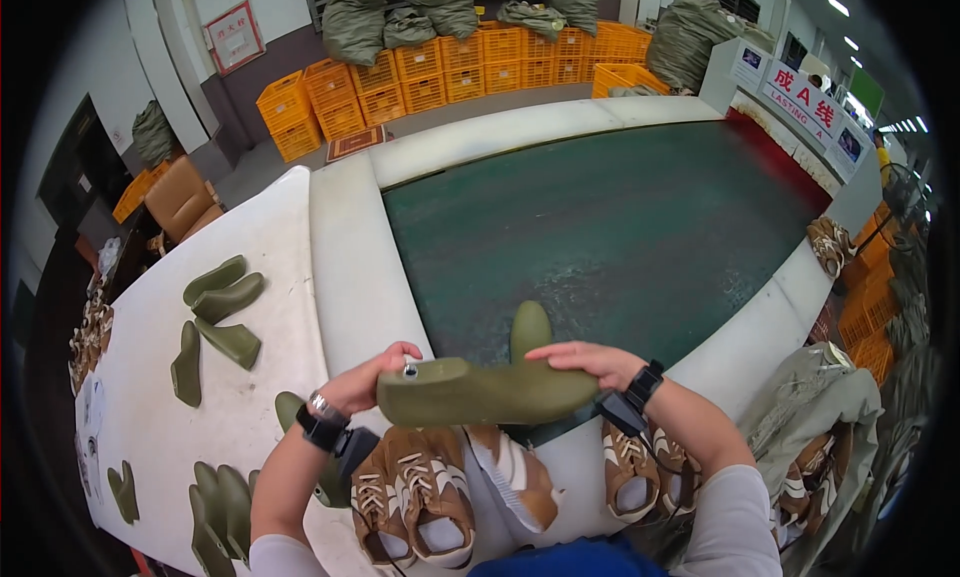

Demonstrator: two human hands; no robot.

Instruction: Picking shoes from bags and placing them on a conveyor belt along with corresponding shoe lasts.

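Note:
A green shoe last (480,393) lies level across both my hands, over the near edge of the green belt. My left hand (372,375) is wrapped round its heel end, beside a small metal-rimmed hole. My right hand (592,363) grips the toe end, fingers laid along the top. Just behind it, another green last (531,329) rests on the belt, partly hidden. Below my hands stand brown and white sneakers (430,487), with one sneaker (515,477) tipped on its side. A second pair of sneakers (630,467) stands under my right wrist.
Several green lasts (228,295) lie on the white table (275,237) at left, more near my left forearm. The dark green belt (600,217) has a white rim. Orange crates (460,69) with sacks line the back wall. A cloth-draped heap of sneakers (810,467) is at right.

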